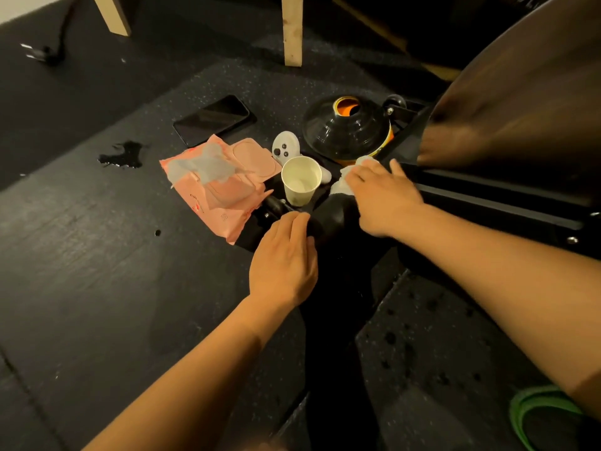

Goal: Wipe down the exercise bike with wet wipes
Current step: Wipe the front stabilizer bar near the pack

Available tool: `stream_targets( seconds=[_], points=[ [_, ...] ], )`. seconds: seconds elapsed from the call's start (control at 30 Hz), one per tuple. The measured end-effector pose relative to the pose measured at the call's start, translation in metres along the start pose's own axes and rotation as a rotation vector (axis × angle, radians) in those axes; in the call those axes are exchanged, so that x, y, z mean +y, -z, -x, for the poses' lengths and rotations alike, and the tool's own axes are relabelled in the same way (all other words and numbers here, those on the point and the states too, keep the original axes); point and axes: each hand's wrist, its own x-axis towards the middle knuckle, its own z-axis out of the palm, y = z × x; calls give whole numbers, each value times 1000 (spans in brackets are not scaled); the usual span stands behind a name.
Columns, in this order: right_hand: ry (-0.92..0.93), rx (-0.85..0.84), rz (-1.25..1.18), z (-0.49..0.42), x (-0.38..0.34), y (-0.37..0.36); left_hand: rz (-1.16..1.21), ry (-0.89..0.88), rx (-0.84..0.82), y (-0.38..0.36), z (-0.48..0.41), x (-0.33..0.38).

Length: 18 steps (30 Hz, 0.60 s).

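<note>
The exercise bike's black base bar (328, 219) lies on the floor, and its dark flywheel housing (520, 102) fills the upper right. My right hand (383, 196) presses a white wet wipe (344, 183) onto the base bar, fingers spread over it. My left hand (284, 262) rests on the near end of the bar, fingers bent over its edge. A pink pack of wet wipes (221, 187) lies to the left, lid open, with a wipe sticking out of it.
A white paper cup (300, 182) stands between pack and bar. Behind it sit a white controller (283, 148), a black phone (213, 120) and a black and orange stack of cones (349, 128). A wet patch (122, 154) marks the floor; wooden legs (292, 29) stand behind.
</note>
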Motion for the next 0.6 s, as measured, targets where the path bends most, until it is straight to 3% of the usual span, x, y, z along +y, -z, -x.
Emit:
stream_targets(
  seconds=[0.13,0.23,0.33,0.47,0.6],
  points=[
    [-19,28,-70,37,-53,-7,72,30,43,3,-1,1],
    [98,-32,-133,73,-98,-14,176,33,95,5,2,0],
    [199,-11,-80,74,-86,-19,66,26,92,1,3,-4],
    [37,98,-70,58,-38,-29,-128,9,-12,-1,0,-4],
    [-95,131,-343,64,-64,-42,-178,-25,-54,-2,0,-3]
  ],
)
